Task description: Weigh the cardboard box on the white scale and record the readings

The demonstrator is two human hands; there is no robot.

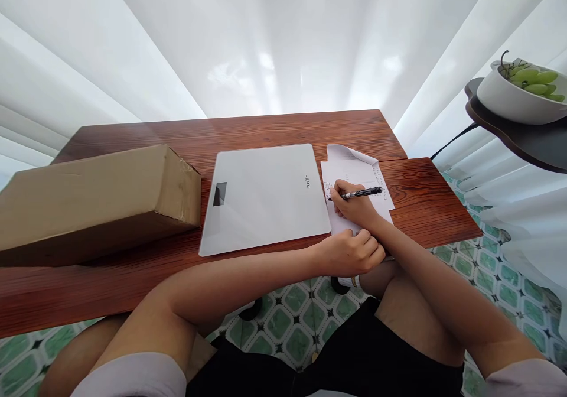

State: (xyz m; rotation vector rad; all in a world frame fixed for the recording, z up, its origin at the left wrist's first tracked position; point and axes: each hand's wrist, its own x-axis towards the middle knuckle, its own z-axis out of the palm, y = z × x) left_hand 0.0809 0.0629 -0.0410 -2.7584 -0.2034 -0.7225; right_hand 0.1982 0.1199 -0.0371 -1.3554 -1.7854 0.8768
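Observation:
My right hand (353,204) grips a black pen (361,194), its tip touching a white printed sheet of paper (349,169) on the wooden table (274,128). My left hand (352,252) rests in a loose fist on the near edge of that paper, just below my right hand, holding nothing that I can see. A flat white digital scale (266,199) lies left of the paper, its small dark display on its left side.
A long brown cardboard box (93,202) lies on the table's left part, beside the scale. At the right, a dark side table (522,134) carries a white bowl (509,98) of green grapes. White curtains hang behind; green patterned tiles cover the floor.

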